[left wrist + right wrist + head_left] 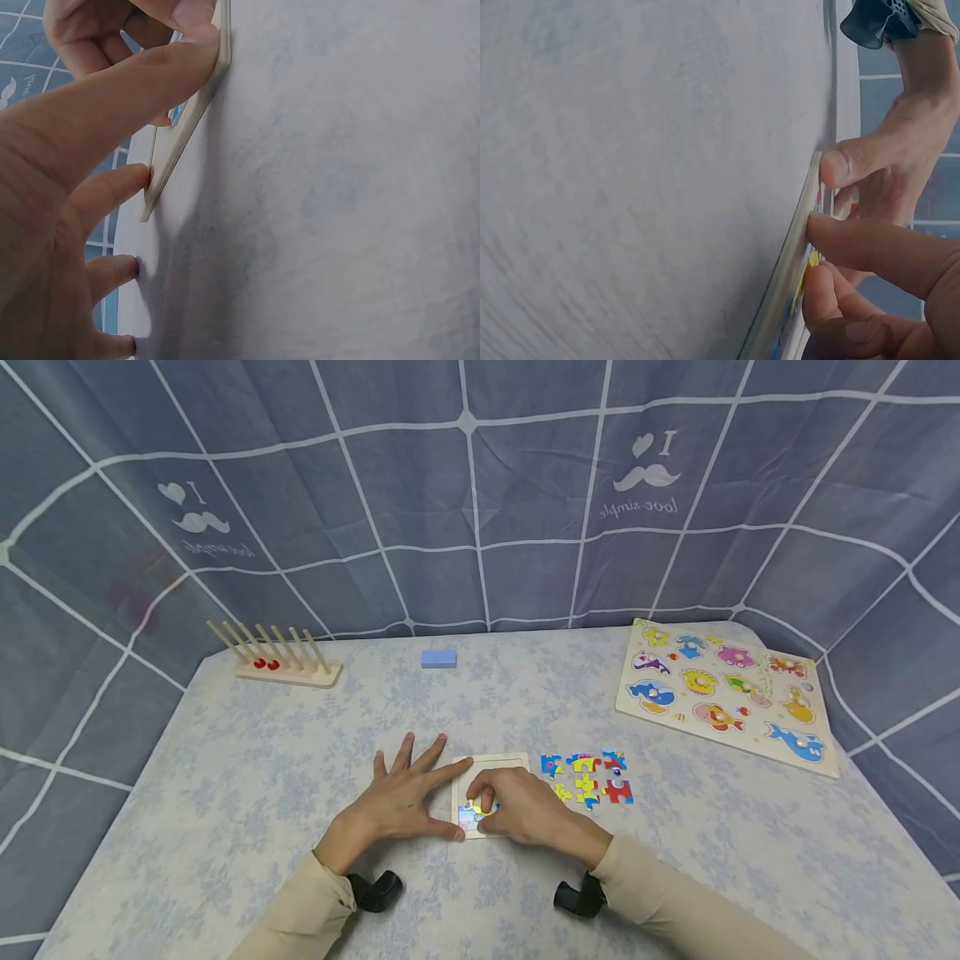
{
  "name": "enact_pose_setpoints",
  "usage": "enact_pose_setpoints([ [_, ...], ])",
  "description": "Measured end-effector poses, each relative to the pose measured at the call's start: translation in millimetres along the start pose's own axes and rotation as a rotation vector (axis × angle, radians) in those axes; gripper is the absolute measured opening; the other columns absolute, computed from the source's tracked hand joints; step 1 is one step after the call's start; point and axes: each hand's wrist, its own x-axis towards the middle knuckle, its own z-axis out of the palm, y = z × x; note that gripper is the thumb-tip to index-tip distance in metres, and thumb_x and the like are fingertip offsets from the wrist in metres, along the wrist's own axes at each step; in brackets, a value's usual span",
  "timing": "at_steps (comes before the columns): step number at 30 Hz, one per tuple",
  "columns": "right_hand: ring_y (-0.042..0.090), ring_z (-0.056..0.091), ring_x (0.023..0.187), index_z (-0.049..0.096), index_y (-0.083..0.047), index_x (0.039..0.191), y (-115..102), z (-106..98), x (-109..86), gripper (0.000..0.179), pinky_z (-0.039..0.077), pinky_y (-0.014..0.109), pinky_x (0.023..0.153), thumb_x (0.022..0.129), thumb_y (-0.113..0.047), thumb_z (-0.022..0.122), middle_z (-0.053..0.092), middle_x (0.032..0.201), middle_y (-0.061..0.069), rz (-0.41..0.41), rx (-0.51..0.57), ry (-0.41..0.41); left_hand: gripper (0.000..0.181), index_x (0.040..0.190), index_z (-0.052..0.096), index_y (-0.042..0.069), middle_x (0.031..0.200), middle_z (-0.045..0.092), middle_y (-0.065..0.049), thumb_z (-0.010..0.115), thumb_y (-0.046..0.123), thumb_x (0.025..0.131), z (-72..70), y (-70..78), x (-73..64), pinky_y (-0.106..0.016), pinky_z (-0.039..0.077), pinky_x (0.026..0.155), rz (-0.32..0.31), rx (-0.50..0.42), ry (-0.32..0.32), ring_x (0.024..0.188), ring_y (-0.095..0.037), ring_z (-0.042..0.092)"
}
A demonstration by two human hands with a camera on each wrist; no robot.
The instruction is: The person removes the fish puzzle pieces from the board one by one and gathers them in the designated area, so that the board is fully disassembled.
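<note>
A small square wooden puzzle tray [491, 760] lies on the table, with blue and yellow puzzle pieces [468, 816] in its lower part. My left hand [405, 802] is spread flat at its left side, thumb and index finger touching the frame while the other fingers rest on the table. Over the tray, my right hand [525, 806] has its fingers curled. In the right wrist view, its thumb and fingertip pinch a yellow puzzle piece [814, 259] at the tray, partly hidden by the fingers. Several loose puzzle pieces [587, 781] lie just right of the tray.
A wooden peg stand [292, 672] with red beads stands at the back left. A blue block [438, 659] lies at the back middle. On the right is a large sea-animal knob puzzle board [727, 693]. Behind the table hangs a grey-blue curtain [420, 502].
</note>
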Motion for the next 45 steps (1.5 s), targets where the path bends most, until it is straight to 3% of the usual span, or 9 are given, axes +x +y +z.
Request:
enact_pose_setpoints([
  [12, 0.009, 0.051, 0.07, 0.062, -0.018, 0.091, -1.6, 2.7, -0.4, 0.034, 0.043, 0.025, 0.061, 0.071, 0.0, 0.083, 0.057, 0.081, -0.007, -0.035, 0.078, 0.027, 0.092, 0.15, 0.043, 0.033, 0.163, 0.016, -0.012, 0.077, 0.065, 0.071, -0.3, 1.3, -0.3, -0.082, 0.003, 0.099, -0.02, -0.008, -0.01, 0.144, -0.054, 0.002],
  [21, 0.005, 0.055, 0.07, 0.069, -0.019, 0.081, -1.1, 4.5, -6.4, 0.019, 0.044, 0.023, 0.067, 0.078, -0.004, 0.079, 0.065, 0.075, -0.015, -0.115, 0.213, -0.07, 0.098, 0.151, 0.041, 0.032, 0.163, 0.015, -0.013, 0.079, 0.066, 0.067, -1.5, 1.0, 0.2, -0.082, 0.004, 0.099, -0.017, -0.006, -0.014, 0.143, -0.055, 0.001],
  [25, 0.004, 0.058, 0.073, 0.07, -0.018, 0.083, -0.5, 5.6, -6.1, 0.015, 0.045, 0.024, 0.068, 0.081, -0.005, 0.078, 0.066, 0.074, -0.014, -0.12, 0.217, -0.019, 0.098, 0.151, 0.041, 0.032, 0.163, 0.015, -0.013, 0.078, 0.067, 0.067, -1.3, 0.9, -0.2, -0.082, 0.004, 0.099, -0.016, -0.007, -0.013, 0.143, -0.055, 0.002],
  [32, 0.004, 0.065, 0.069, 0.075, -0.016, 0.091, -3.2, 5.1, -5.6, 0.013, 0.048, 0.026, 0.064, 0.081, -0.009, 0.078, 0.071, 0.071, -0.01, 0.006, 0.338, 0.131, 0.098, 0.151, 0.042, 0.032, 0.163, 0.016, -0.013, 0.077, 0.069, 0.067, -0.6, 0.5, -0.1, -0.083, 0.005, 0.098, -0.013, 0.0, -0.01, 0.143, -0.055, 0.003],
  [39, 0.01, 0.069, 0.071, 0.079, -0.01, 0.094, 2.2, -3.4, -11.6, 0.019, 0.05, 0.028, 0.062, 0.078, -0.017, 0.083, 0.073, 0.072, -0.004, 0.097, 0.465, 0.124, 0.097, 0.151, 0.041, 0.034, 0.163, 0.016, -0.012, 0.077, 0.069, 0.067, 0.5, -0.1, 0.5, -0.082, 0.004, 0.099, -0.022, 0.004, -0.012, 0.143, -0.054, 0.002],
  [45, 0.011, 0.07, 0.075, 0.08, -0.008, 0.095, 15.0, -11.1, -23.1, 0.023, 0.049, 0.026, 0.062, 0.077, -0.021, 0.085, 0.075, 0.075, -0.001, 0.135, 0.49, 0.13, 0.097, 0.15, 0.041, 0.034, 0.163, 0.016, -0.012, 0.077, 0.068, 0.067, 1.5, -0.6, 0.8, -0.082, 0.004, 0.099, -0.025, -0.001, -0.01, 0.143, -0.054, 0.002],
])
